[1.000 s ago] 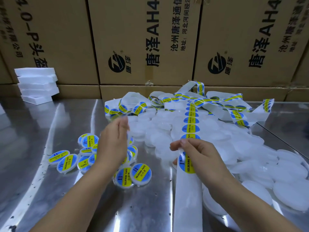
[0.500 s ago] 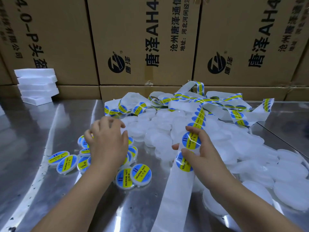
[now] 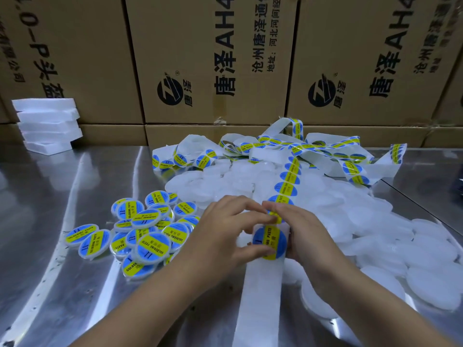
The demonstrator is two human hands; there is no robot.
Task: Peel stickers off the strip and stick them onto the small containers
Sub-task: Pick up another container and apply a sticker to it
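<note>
Landmark for this report: the heap of plain white round plastic containers (image 3: 375, 234) on the brushed steel tabletop (image 3: 50, 196).

Change noted: half a second ago my left hand (image 3: 225, 236) was over the cluster of labelled containers (image 3: 147, 231) left of the heap, and my right hand (image 3: 303, 236) alone held the white paper backing strip (image 3: 260, 291). The left hand has now crossed to the near edge of the heap and both hands meet on the strip.

Hand state: the left hand is curled in a narrow pinch, thumb at the lower edge and fingertips at the upper edge of the foremost round blue-and-yellow paper sticker (image 3: 269, 242). The right hand grips the strip just right of that sticker, fingers bent over its top. Whether a container sits beneath the sticker I cannot tell; the hands cover it.

Position of task items: the strip runs from the tangled loops at the far side of the heap, across its top, to my hands; its bare spent tail trails toward me. Unpeeled stickers remain in a row beyond my fingers.

Assessment: one container appears finished and set aside, and the next peel is starting. Most of the heap is still unlabelled, so the task is in an early stage.

Also present behind the heap: printed cardboard cartons (image 3: 200, 58); far left of it, a stack of white foam blocks (image 3: 47, 126).
</note>
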